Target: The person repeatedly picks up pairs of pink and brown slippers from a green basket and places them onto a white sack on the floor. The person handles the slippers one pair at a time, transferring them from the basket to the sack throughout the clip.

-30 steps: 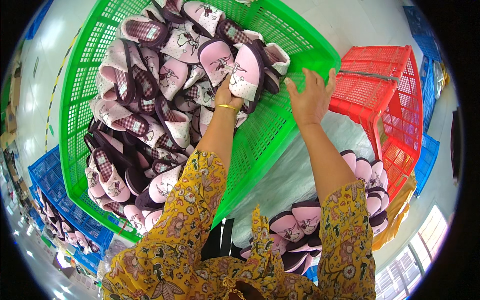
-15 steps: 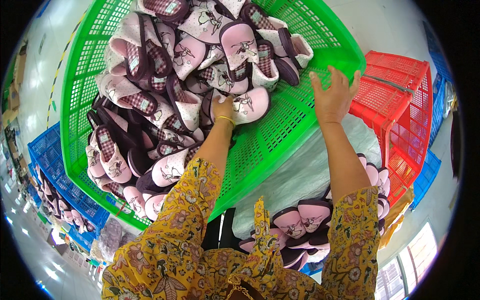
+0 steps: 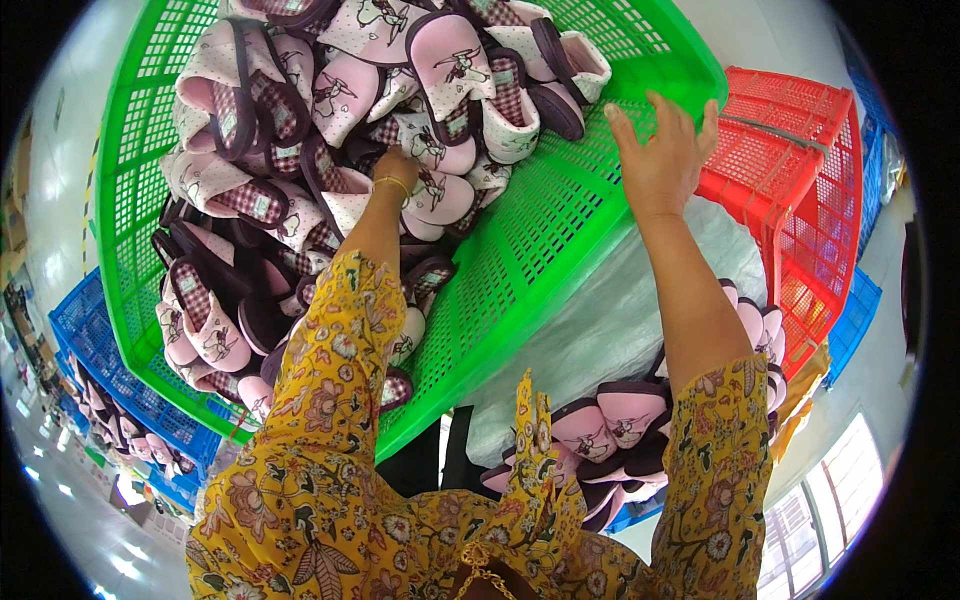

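Note:
A large green plastic basket holds a heap of pink and white slippers with dark plum edging and checked insoles. My left hand, with a gold bracelet at the wrist, reaches down into the middle of the heap. A pink slipper with a printed figure lies right beside it. The left fingers are sunk among the slippers, so their grip is hidden. Over the basket's right rim, my right hand is open with thumb and fingers spread and nothing in them; whether it touches the rim I cannot tell.
Red plastic crates stand to the right of the basket. Between them and the basket lies a pale plastic sheet, with more pink slippers at its near edge. A blue crate with slippers is at the left.
My left hand has moved left and farther into the heap, and the slippers around it have shifted. The basket appears slightly up and left in view. My right hand stays spread by the rim.

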`<state>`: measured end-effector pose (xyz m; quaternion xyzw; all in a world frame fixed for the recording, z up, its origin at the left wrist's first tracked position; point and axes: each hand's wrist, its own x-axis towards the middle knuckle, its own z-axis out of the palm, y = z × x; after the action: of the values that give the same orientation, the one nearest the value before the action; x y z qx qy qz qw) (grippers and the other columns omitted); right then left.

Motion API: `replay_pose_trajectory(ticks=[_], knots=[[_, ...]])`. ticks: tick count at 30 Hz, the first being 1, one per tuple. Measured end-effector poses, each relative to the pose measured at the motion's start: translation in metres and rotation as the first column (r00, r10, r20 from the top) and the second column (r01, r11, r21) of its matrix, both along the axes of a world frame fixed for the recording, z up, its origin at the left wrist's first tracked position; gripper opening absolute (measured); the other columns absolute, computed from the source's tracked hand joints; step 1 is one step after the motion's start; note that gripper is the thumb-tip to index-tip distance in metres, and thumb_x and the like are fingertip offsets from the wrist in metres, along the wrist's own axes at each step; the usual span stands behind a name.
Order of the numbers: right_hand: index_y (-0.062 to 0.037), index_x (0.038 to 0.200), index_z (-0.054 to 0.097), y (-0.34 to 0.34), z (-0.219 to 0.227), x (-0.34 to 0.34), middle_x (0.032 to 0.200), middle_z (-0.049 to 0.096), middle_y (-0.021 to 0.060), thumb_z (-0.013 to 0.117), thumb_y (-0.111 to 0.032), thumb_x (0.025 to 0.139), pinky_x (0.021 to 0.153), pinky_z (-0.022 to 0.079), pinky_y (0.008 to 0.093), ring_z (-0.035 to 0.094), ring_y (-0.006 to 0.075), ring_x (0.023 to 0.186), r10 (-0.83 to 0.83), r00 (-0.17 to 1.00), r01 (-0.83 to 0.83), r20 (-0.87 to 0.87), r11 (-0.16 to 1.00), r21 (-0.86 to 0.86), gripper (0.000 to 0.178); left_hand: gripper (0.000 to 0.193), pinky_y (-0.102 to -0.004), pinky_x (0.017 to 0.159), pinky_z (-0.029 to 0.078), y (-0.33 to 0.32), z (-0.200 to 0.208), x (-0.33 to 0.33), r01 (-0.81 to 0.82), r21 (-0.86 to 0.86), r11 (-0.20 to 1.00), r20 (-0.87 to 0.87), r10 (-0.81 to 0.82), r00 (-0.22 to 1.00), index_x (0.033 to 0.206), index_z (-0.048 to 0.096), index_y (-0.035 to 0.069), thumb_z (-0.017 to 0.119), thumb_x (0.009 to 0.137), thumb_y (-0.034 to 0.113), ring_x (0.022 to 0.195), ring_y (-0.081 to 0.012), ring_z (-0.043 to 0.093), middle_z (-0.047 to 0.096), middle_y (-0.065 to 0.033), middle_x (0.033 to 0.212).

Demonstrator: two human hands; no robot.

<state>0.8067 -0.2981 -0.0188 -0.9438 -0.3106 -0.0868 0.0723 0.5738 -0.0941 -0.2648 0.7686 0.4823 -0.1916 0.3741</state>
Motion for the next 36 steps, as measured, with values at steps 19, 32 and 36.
replay_pose_trajectory(ticks=[19, 32, 36], knots=[[-0.0125, 0.115, 0.063, 0.017, 0.06, -0.051, 0.11, 0.064, 0.0146, 0.062, -0.059, 0.078, 0.089, 0.046, 0.0388, 0.06, 0.028, 0.105, 0.086, 0.486, 0.0, -0.87, 0.995, 0.098, 0.059, 0.022, -0.0217, 0.073, 0.042, -0.055, 0.381, -0.141, -0.163, -0.362, 0.918, 0.564, 0.355, 0.745, 0.109, 0.06, 0.002, 0.055, 0.088, 0.002, 0.081, -0.0063, 0.051, 0.06, 0.0016, 0.093], [-0.0022, 0.121, 0.052, -0.307, 0.26, -0.266, 0.107, 0.057, 0.0076, 0.066, -0.014, 0.086, 0.083, 0.046, 0.0282, 0.056, 0.0136, 0.092, 0.062, 0.81, 0.554, -0.583, 0.245, 0.796, 0.04, 0.033, -0.0354, 0.096, 0.045, -0.276, 0.532, -0.114, 0.145, -0.875, 0.462, 0.44, 0.632, 0.638, 0.122, 0.053, -0.004, 0.051, 0.089, -0.002, 0.11, -0.0226, 0.058, 0.059, -0.0139, 0.121], [-0.002, 0.123, 0.05, -0.398, 0.278, -0.324, 0.106, 0.058, 0.005, 0.059, -0.009, 0.092, 0.085, 0.046, 0.0248, 0.056, 0.0109, 0.097, -0.046, 0.741, 0.671, -0.67, 0.013, 0.742, 0.034, 0.036, -0.0332, 0.096, 0.044, -0.366, 0.574, -0.099, 0.312, -0.874, 0.372, 0.475, 0.517, 0.712, 0.125, 0.051, -0.004, 0.05, 0.089, -0.002, 0.111, -0.0206, 0.057, 0.059, -0.0126, 0.122]])
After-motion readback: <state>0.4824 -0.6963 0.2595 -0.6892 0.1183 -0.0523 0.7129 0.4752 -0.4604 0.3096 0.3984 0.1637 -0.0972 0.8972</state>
